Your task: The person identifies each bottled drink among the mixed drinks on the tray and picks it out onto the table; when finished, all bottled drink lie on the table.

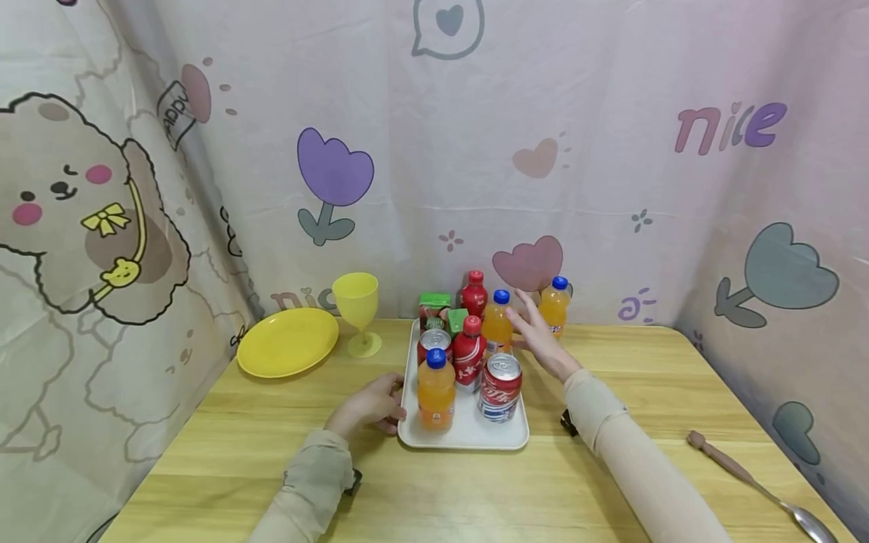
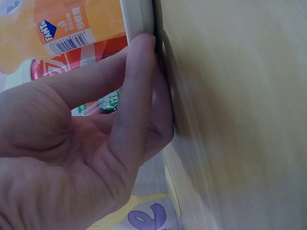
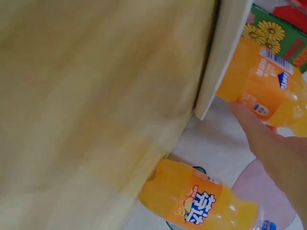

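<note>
A white tray (image 1: 468, 436) bears several drinks. My left hand (image 1: 370, 407) is at the tray's left edge; in the left wrist view its bent fingers (image 2: 139, 72) grip the rim close to the tabletop. On the far right of the tray stands an orange Fanta bottle (image 1: 498, 329) with a blue cap. Beside it, my right hand (image 1: 541, 343) has its fingers extended, and one digit touches the bottle low down in the right wrist view. Another Fanta bottle (image 1: 436, 392) and a red can (image 1: 501, 388) stand at the tray's near end.
Red bottles (image 1: 469, 351), another can (image 1: 434, 343) and green cartons (image 1: 434, 305) share the tray. A second orange bottle (image 1: 554, 308) stands behind my right hand. A yellow plate (image 1: 288, 343) and yellow goblet (image 1: 356, 302) are at left, a spoon (image 1: 753, 479) at right.
</note>
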The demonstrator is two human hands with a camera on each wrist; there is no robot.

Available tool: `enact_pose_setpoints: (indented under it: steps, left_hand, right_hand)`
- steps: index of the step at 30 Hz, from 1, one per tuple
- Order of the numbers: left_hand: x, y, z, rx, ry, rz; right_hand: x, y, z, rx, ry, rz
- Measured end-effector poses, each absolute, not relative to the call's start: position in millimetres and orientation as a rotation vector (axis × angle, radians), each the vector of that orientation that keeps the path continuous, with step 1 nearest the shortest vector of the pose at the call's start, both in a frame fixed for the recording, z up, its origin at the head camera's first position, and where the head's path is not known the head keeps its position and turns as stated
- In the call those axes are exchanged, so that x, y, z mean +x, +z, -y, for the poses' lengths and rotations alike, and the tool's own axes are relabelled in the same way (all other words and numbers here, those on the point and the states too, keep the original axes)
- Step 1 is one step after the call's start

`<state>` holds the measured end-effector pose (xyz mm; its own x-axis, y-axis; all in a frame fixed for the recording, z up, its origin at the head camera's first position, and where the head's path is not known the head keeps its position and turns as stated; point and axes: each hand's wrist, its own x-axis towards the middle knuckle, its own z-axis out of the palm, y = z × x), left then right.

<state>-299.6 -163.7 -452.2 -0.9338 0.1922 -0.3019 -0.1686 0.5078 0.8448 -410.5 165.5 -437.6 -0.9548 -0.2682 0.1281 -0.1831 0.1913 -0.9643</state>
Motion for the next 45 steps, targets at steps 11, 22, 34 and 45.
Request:
enact_pose_setpoints:
  steps: [11, 22, 34, 45]
  left_hand:
    - [-300.2, -451.1, 164.5, 0.018, 1.393, -2.382]
    - [-303.6, -451.3, 164.1, -0.001, 1.379, -2.379]
    - [-299.1, -452.5, 163.8, 0.003, 1.403, -2.375]
    - [-299.9, -451.5, 163.7, 0.003, 1.388, -2.388]
  right_hand:
    - [-412.5, -430.8, -165.3, -0.359, -1.790, -2.257]
    - [-414.6, -431.7, -167.9, -0.419, -1.843, -2.237]
    - [-414.4, -427.1, -169.8, -0.428, -1.989, -2.149]
    - [-408.5, -408.4, -180.7, -0.421, -2.056, -2.148]
